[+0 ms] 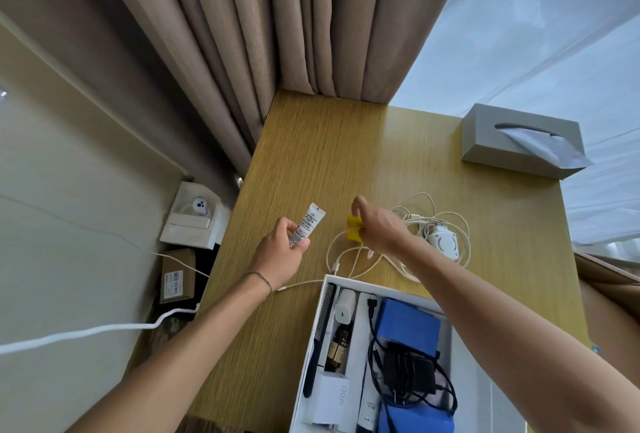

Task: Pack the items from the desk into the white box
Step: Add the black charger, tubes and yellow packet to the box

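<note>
My left hand [282, 249] grips a white tube [307, 225] with black print, held above the wooden desk [311, 155]. My right hand [379, 226] is closed on a small yellow packet [353, 227] just right of the tube. Beneath and beside that hand lies a tangle of white cables [349, 256] with a white round charger [445, 242]. The white box [311, 346] sits at the desk's near edge. It holds a black comb, a brown bottle, white chargers, blue packs and a black adapter with its cord.
A grey tissue box [519, 140] stands at the desk's far right. Beige curtains [277, 34] hang behind the desk. Left of the desk, below its level, are a white carton [192, 214], a brown carton [178, 275] and a thick white cable [86, 330].
</note>
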`<state>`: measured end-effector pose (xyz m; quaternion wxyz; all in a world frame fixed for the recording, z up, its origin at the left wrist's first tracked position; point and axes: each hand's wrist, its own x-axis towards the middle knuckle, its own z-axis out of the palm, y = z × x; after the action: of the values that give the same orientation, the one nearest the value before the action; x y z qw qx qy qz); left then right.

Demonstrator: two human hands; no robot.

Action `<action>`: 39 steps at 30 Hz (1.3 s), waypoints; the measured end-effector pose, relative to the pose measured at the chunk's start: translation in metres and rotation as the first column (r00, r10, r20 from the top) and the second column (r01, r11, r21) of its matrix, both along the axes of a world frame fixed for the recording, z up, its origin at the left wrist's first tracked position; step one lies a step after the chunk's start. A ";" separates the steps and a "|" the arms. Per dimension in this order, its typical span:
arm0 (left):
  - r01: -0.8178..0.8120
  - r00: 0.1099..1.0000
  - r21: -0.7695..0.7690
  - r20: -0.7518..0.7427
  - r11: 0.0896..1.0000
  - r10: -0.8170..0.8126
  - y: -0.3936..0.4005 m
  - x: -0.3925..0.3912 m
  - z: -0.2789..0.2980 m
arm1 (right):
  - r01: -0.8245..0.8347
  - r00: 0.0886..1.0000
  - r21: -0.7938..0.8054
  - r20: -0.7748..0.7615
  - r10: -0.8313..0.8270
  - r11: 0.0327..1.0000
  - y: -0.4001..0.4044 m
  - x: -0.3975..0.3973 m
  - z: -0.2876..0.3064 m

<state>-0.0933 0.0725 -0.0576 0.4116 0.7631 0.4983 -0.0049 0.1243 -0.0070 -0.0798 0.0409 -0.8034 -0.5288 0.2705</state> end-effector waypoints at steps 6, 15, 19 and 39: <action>-0.026 0.997 -0.051 0.074 0.998 0.030 -0.010 0.001 0.016 | 0.093 0.987 0.082 -0.139 -0.081 0.992 -0.011 0.009 0.015; -0.059 0.970 -0.116 0.228 0.991 0.085 -0.029 -0.002 0.047 | 0.478 0.822 0.319 -0.491 -0.289 0.818 -0.040 -0.002 0.050; -0.042 0.953 -0.105 0.293 0.994 0.071 -0.040 -0.011 0.065 | 0.704 0.661 0.409 -0.676 -0.325 0.581 -0.059 -0.012 0.090; 0.045 0.936 -0.139 0.351 0.989 0.007 -0.094 -0.059 0.088 | 0.708 0.566 0.146 -0.703 -0.431 0.691 -0.167 -0.101 0.087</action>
<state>-0.1525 -0.0214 0.0308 0.5478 0.7247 0.4080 0.0910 0.0231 -0.1741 0.0075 0.4677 -0.7683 -0.2321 0.3702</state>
